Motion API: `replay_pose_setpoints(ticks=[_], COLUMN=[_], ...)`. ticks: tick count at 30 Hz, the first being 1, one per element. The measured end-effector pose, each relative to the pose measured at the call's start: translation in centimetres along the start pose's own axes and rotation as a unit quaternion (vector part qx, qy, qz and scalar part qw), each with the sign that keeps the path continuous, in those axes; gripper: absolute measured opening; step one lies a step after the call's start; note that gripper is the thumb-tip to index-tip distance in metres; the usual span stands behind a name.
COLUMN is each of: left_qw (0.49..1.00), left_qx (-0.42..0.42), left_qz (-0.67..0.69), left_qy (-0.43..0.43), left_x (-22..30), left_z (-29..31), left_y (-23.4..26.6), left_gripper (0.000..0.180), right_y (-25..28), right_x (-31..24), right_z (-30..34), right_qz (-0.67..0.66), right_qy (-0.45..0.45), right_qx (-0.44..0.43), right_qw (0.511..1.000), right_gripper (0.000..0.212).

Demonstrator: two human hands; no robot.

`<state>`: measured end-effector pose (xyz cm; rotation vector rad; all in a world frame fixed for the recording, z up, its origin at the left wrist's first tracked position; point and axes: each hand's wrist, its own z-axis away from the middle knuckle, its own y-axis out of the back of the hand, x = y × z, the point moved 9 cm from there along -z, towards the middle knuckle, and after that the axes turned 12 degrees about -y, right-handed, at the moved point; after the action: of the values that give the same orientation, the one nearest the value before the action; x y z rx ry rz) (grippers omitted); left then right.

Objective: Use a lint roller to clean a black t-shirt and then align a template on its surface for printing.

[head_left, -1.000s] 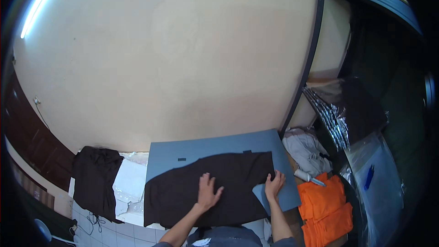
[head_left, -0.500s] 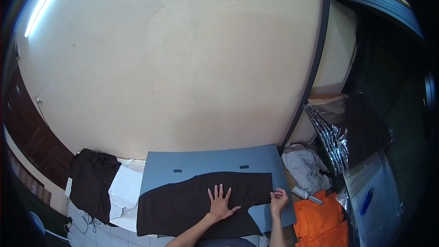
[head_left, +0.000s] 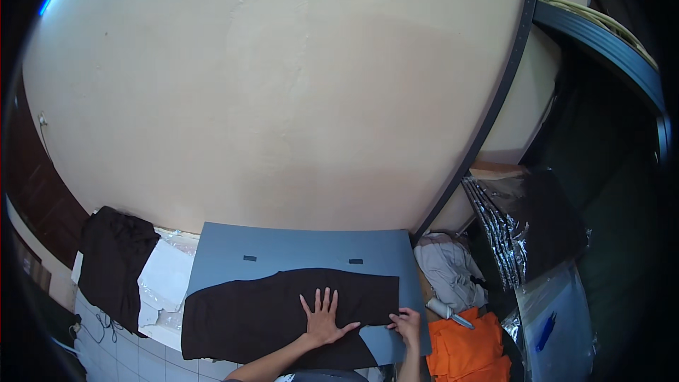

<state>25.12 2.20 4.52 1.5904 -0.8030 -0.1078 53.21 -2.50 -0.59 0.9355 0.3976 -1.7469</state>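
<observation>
A dark brown garment that looks like a pair of trousers (head_left: 247, 315) lies flat across a blue-grey board (head_left: 283, 240). My left hand (head_left: 324, 322) presses on the middle of the cloth, palm down with its fingers spread. At the right end of the cloth, my right hand (head_left: 407, 326) has its thumb and fingers closed on the lower corner of the leg's straight edge. The cloth's lower left part hangs past the board's near side.
Left of the board are a crumpled dark garment (head_left: 117, 265) and white sheets (head_left: 166, 276). On the right lie a grey cloth (head_left: 453, 269), a lint roller (head_left: 449, 313), orange fabric (head_left: 470, 350), plastic-wrapped packs (head_left: 495, 233) and a blue pen (head_left: 546, 332). A dark metal post (head_left: 488, 127) rises behind.
My right hand has come from just off the cloth's right end down onto its corner and closed there. My left hand stays spread on the cloth. The whole view has shifted slightly.
</observation>
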Motion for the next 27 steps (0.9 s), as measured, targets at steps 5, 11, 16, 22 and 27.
replay_pose_setpoints(ticks=[5, 11, 16, 22, 27], left_qw=[0.994, 0.99, 0.988, 0.976, 0.985], left_qx=[-0.069, -0.131, 0.023, -0.021, 0.001], left_qz=[-0.084, -0.056, -0.022, -0.14, -0.075], left_qy=[-0.006, -0.001, -0.15, -0.165, -0.153], left_x=[-0.3, 1.7, 0.5, -1.8, -1.8], left_z=[0.3, -2.3, -6.6, -7.2, -7.0], left_y=[-1.2, 1.9, 2.7, -0.3, 0.4], left_gripper=[0.127, 0.11, 0.078, 0.095, 0.098], right_y=[2.4, 4.5, -6.4, -16.3, -11.7], right_x=[-2.3, -0.1, -11.3, -8.5, -8.5], right_z=[0.5, -1.9, 9.0, 4.1, 3.0], right_qz=[-0.077, 0.13, 0.271, 0.417, 0.447], right_qy=[0.017, 0.131, 0.407, 0.459, 0.395], right_qx=[-0.057, 0.113, 0.236, 0.122, 0.208], right_qw=[0.995, 0.976, 0.84, 0.775, 0.775], right_gripper=[0.036, 0.035, 0.035, 0.057, 0.059])
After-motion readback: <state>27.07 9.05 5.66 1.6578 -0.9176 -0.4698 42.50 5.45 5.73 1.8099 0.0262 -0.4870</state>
